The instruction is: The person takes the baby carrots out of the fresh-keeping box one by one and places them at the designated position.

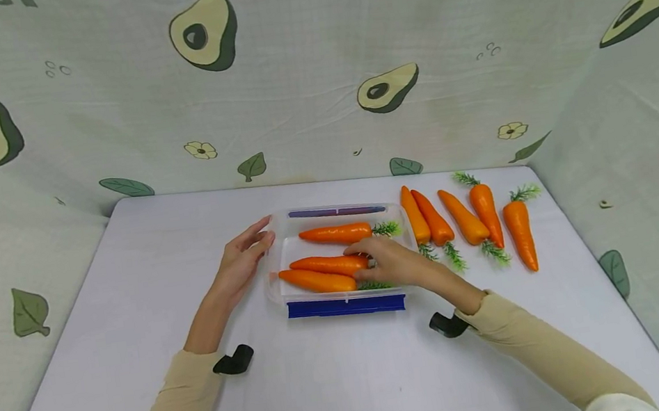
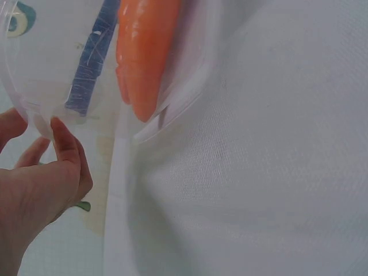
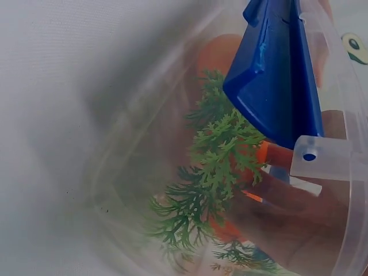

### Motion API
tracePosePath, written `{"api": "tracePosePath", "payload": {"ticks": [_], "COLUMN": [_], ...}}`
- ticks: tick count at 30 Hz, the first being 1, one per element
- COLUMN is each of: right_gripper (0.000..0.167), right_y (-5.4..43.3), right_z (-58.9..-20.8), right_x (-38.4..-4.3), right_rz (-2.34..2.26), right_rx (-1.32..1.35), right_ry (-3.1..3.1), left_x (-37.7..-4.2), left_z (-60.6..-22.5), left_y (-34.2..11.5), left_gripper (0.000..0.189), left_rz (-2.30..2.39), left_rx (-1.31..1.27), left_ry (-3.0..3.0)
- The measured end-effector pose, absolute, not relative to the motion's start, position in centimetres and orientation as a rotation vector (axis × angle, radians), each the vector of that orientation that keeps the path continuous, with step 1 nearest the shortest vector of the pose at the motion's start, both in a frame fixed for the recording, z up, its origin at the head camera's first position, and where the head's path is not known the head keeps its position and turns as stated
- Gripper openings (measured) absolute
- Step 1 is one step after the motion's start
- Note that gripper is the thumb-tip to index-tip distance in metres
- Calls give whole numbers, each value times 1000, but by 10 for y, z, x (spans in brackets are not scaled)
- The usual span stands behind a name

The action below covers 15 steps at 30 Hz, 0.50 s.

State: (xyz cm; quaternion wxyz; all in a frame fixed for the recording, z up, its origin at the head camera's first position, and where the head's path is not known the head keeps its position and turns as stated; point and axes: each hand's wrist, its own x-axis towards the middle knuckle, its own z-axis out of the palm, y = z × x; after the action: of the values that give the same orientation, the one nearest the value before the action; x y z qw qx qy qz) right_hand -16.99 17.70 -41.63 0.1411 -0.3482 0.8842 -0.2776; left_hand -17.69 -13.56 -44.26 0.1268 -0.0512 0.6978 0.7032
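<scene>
A clear plastic container (image 1: 275, 290) with blue latches stands on the table, three toy carrots lying lengthwise in it. My left hand (image 1: 239, 264) pinches the rim at its far left corner; the left wrist view shows thumb and fingers (image 2: 66, 144) on either side of that rim. Reaching into the container from the right, my right hand (image 1: 391, 261) grips the middle carrot (image 1: 321, 264) near its leafy end. Nearer me lies another carrot (image 1: 318, 281), and a third carrot (image 1: 333, 234) is at the back. Through the wall, the right wrist view shows green leaves (image 3: 224, 149) beside that hand.
Several more carrots (image 1: 464, 218) lie on the table just right of the container, their leaves pointing different ways. A blue latch (image 1: 346, 306) hangs out along the container's near side. Behind the white table (image 1: 330, 388) rises a cloth (image 1: 301, 97) printed with avocados.
</scene>
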Motion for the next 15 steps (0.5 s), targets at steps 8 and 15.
{"api": "tracePosePath", "payload": {"ticks": [8, 15], "right_gripper": [45, 47], "right_y": [181, 186], "right_z": [-408, -393], "right_x": [-166, -163], "right_rz": [-836, -905], "right_rx": [-982, -920], "right_ry": [2636, 2692], "left_x": [-179, -178], "left_z": [-444, -444], "left_y": [-135, -136], "left_gripper": [53, 54], "left_rz": [2064, 2056], "left_rx": [-123, -127], "left_ry": [2024, 2030]}}
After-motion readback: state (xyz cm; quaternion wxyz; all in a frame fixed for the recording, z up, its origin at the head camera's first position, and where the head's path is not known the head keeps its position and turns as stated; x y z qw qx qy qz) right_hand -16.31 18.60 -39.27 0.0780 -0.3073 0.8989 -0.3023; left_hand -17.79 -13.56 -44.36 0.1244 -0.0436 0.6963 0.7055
